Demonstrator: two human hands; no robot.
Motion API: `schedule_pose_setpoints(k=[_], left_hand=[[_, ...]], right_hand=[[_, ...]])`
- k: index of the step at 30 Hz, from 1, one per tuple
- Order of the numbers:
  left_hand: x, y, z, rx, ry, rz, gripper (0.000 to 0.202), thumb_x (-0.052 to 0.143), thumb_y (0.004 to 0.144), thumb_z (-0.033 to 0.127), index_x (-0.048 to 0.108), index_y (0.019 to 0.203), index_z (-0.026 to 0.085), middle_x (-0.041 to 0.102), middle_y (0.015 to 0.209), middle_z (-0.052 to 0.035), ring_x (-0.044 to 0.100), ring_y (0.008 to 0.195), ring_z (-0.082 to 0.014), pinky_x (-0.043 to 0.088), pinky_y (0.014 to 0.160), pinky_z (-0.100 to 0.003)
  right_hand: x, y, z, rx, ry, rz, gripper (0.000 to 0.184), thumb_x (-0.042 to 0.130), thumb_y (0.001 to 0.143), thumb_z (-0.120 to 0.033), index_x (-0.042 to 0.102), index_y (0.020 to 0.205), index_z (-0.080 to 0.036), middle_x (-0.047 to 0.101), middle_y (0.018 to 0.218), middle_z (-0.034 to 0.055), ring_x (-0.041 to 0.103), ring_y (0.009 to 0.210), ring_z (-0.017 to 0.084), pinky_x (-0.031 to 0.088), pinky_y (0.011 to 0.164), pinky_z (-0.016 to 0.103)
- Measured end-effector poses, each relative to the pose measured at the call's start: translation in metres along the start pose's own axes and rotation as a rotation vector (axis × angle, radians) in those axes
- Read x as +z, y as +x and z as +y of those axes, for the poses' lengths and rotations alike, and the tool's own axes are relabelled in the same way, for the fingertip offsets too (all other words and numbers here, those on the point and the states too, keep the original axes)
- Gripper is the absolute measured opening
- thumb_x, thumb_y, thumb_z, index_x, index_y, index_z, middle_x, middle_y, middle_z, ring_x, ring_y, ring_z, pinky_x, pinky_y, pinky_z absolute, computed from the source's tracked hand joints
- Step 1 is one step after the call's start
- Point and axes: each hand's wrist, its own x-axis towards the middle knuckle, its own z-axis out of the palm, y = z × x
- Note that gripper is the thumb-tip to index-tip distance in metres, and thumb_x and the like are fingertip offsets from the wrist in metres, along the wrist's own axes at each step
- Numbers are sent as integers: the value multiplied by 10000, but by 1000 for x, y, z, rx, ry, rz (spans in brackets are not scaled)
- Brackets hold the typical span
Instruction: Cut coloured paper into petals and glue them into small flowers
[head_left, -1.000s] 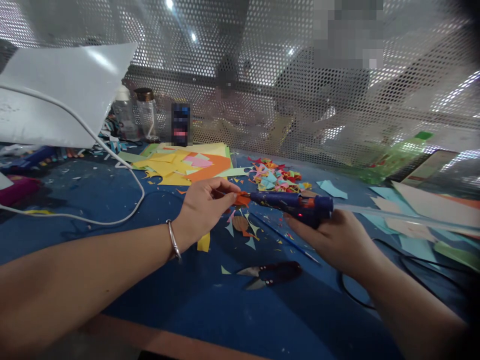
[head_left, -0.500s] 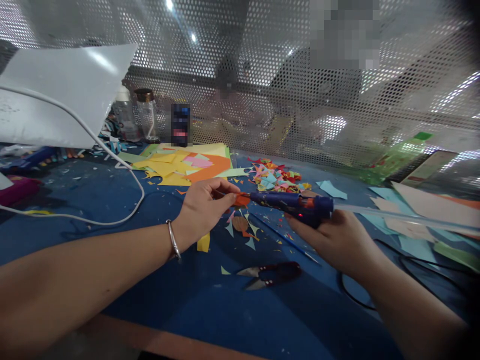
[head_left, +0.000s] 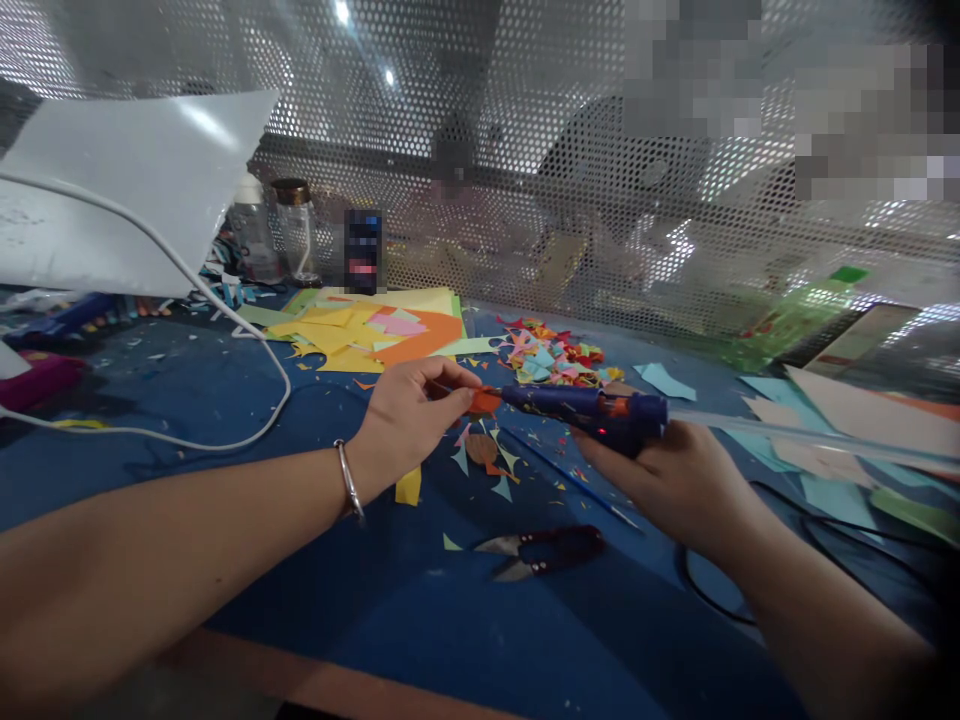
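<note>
— What's the big picture from where you're standing?
— A perforated metal screen (head_left: 517, 190) along the far side, then the blue table (head_left: 352, 610) in front of it, with a spread of yellow and orange paper (head_left: 330, 340) at the far left of centre.
— And the glue gun (head_left: 562, 402)?
— Near the middle, pointing left, a clear glue stick (head_left: 757, 426) running out of its back towards the right. A small red light glows on its body.
— Who's got it?
— The right hand (head_left: 679, 475), wrapped round the handle. I can't make out whether the trigger is squeezed. I'd brace that wrist and press gently, so the bead comes out small.
— The left hand (head_left: 409, 415)?
— Closed in a pinch, gripping a little orange paper piece (head_left: 486, 402) just left of the nozzle. Whether the tip touches it, I can't tell.
— Anything below?
— Dark-handled snips (head_left: 551, 548), blades apart, on the near side, and a round brown disc (head_left: 481, 450) among scraps, farther off.
— Any tip for that orange piece?
— Pinch its far edge, I'd say: those fingertips (head_left: 460, 402) look close to a hot nozzle.
</note>
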Motion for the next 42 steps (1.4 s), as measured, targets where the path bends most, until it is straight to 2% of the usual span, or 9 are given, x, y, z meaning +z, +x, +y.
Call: schedule_pose_setpoints(k=[5, 12, 17, 22, 26, 29, 35, 39, 42], left_hand=[[0, 0, 2, -7, 6, 8, 103, 669, 735, 240, 713, 796, 169, 671, 668, -26, 579, 564, -116, 483, 580, -274], [2, 1, 3, -53, -63, -13, 67, 678, 697, 216, 689, 750, 176, 665, 636, -17, 590, 540, -121, 486, 560, -275], [4, 1, 0, -128, -189, -50, 70, 698, 692, 204, 681, 754, 176, 694, 699, -25, 618, 560, -121, 516, 602, -286], [6, 0, 6, -243, -280, -46, 48, 699, 682, 145, 677, 724, 153, 689, 686, -15, 622, 576, -100, 520, 630, -255], [7, -2, 10, -289, -329, -53, 41, 700, 683, 136, 678, 716, 150, 705, 723, -22, 626, 605, -92, 517, 655, -245], [7, -3, 12, -316, -355, -61, 35, 706, 698, 156, 679, 720, 150, 723, 749, -40, 635, 630, -97, 510, 683, -254], [6, -4, 14, -347, -461, -51, 35, 680, 714, 138, 681, 748, 138, 717, 700, -34, 657, 647, -108, 506, 690, -256], [5, -5, 16, -358, -508, -54, 27, 678, 722, 129, 685, 748, 128, 722, 705, -41, 665, 652, -109, 509, 698, -249], [6, -7, 18, -377, -530, -56, 16, 679, 721, 110, 682, 722, 125, 715, 690, -39, 660, 640, -105, 507, 690, -244]], right_hand=[[1, -1, 2, -1, 10, -5, 216, 533, 868, -391, 708, 897, -267, 749, 791, 65, 705, 883, 300, 552, 772, 401], [0, 1, 3, 82, -3, -5, 304, 555, 843, -450, 636, 620, -261, 568, 440, 6, 632, 523, 239, 469, 480, 331], [-1, 7, 11, 169, -62, 29, 317, 586, 816, -492, 674, 671, -224, 689, 593, 55, 682, 604, 260, 496, 526, 333], [-2, 12, 21, 425, 13, -212, 549, 549, 828, -644, 578, 481, -220, 656, 487, 72, 649, 472, 218, 493, 501, 324], [-1, 15, 27, 528, 119, -307, 529, 583, 814, -658, 567, 524, -215, 692, 524, 79, 660, 457, 212, 495, 472, 309], [3, 15, 33, 508, 144, -315, 521, 573, 822, -652, 547, 539, -215, 682, 507, 66, 640, 427, 192, 474, 439, 290], [5, 16, 46, 388, -133, -287, 627, 527, 804, -694, 424, 406, -220, 469, 387, -5, 444, 364, 125, 279, 404, 258], [-4, 14, 34, 446, -441, -222, 611, 483, 805, -737, 581, 487, -225, 588, 506, 51, 465, 413, 163, 249, 426, 272], [-6, 11, 14, 347, -333, -61, 493, 513, 838, -667, 633, 638, -232, 625, 555, 26, 533, 480, 175, 312, 451, 269]])
